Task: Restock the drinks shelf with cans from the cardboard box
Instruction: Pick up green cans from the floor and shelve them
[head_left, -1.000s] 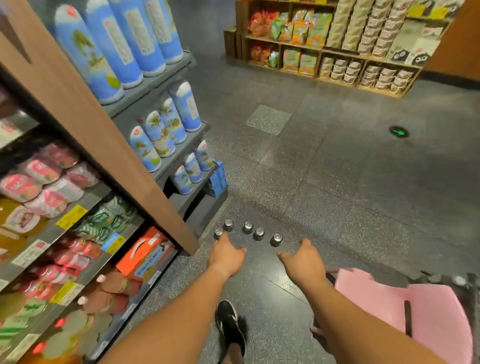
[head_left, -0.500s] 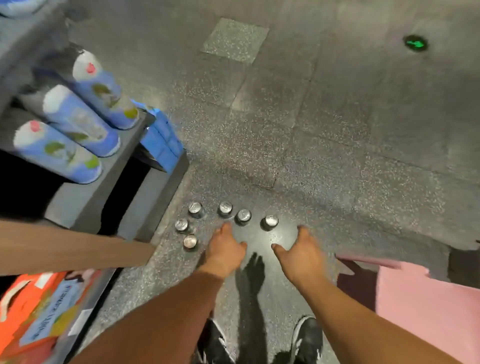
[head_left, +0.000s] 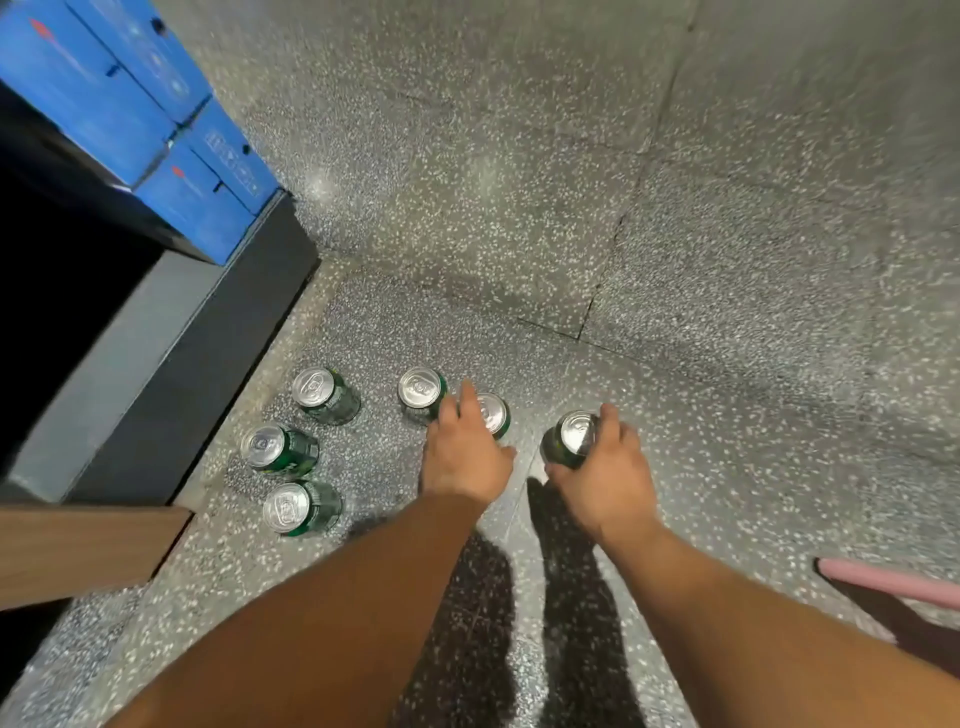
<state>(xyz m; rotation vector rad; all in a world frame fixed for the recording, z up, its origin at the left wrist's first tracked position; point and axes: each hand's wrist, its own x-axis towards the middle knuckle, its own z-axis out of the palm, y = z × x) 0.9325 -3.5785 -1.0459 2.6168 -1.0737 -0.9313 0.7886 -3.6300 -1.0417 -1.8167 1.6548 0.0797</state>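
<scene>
Several green drink cans with silver tops stand upright on the speckled floor. My right hand (head_left: 605, 467) is closed round the rightmost can (head_left: 574, 434), thumb on its left and fingers on its right. My left hand (head_left: 462, 452) reaches over the neighbouring can (head_left: 496, 410). Its forefinger lies between that one and another can (head_left: 421, 389), its thumb is spread below, and no firm grip shows. Three more cans (head_left: 324, 395) (head_left: 278, 449) (head_left: 298, 506) stand to the left, near the shelf base. No cardboard box is in view.
The dark grey base of the shelf unit (head_left: 171, 332) runs along the left, with blue cartons (head_left: 156, 130) on its lowest shelf. A wooden side panel (head_left: 78, 551) juts in at lower left. A pink edge (head_left: 893, 584) shows at lower right.
I have bent down closer to the cans and the view has tilted to the floor. Both hands moved forward; the right has closed on the rightmost can and the left has reached the can beside it.
</scene>
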